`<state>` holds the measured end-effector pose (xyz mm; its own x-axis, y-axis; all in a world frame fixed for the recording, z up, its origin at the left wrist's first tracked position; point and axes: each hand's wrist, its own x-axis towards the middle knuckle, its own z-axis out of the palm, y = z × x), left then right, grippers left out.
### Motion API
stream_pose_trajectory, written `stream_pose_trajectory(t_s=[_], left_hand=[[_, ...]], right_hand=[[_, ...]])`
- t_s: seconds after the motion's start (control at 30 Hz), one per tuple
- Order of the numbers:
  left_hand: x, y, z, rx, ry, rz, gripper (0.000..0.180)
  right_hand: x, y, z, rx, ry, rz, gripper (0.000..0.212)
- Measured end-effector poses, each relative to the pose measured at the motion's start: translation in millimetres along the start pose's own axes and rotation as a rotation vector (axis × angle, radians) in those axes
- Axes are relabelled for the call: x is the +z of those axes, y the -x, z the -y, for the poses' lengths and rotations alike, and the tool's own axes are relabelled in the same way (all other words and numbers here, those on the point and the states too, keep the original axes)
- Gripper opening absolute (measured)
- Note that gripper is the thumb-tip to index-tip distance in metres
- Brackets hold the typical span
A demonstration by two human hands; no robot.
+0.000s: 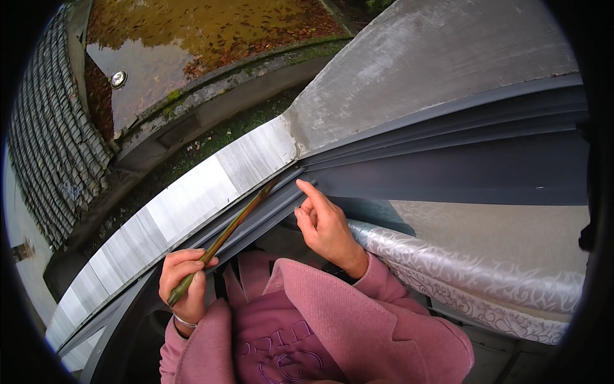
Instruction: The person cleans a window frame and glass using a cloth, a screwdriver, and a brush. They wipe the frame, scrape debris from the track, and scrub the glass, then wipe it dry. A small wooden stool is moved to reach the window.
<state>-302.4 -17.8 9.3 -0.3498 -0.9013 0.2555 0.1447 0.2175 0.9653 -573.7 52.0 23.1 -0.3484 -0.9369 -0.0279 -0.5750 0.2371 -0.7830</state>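
My left hand (183, 280) is closed around the thick end of a slender tapered stick (231, 230), green at the grip and yellow-brown along its length; I cannot make out its exact kind. Its far tip rests in or just over the dark grey window track (256, 214), close to the corner of the frame. My right hand (326, 228) hovers at the inner edge of that track, near the same corner. The index finger is stretched toward the corner, the thumb stands apart, and the other fingers curl in. Nothing shows in this hand.
Beyond the track runs a pale stone sill (185, 198), dropping off outside. A grey wall (435, 64) and dark frame (448, 160) rise on the right. A patterned silvery cloth roll (467, 269) lies below. Outside are a tiled roof (61, 134) and a leaf-strewn wet flat roof (211, 32).
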Motion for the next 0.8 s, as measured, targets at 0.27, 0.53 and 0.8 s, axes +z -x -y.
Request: stream_pose_trajectory(t_s=[0.27, 0.53, 0.8], left_hand=[[21, -21, 10, -0.112, 0.120, 0.018, 0.014], [24, -26, 25, -0.176, 0.235, 0.019, 0.014], [22, -18, 35, -0.193, 0.316, -0.011, 0.015]], right_hand=[[3, -4, -4, -0.001, 0.028, 0.020, 0.053], [-1, -3, -5, 0.049, 0.046, 0.040, 0.055], [0, -4, 0, 0.000, 0.079, 0.025, 0.057]])
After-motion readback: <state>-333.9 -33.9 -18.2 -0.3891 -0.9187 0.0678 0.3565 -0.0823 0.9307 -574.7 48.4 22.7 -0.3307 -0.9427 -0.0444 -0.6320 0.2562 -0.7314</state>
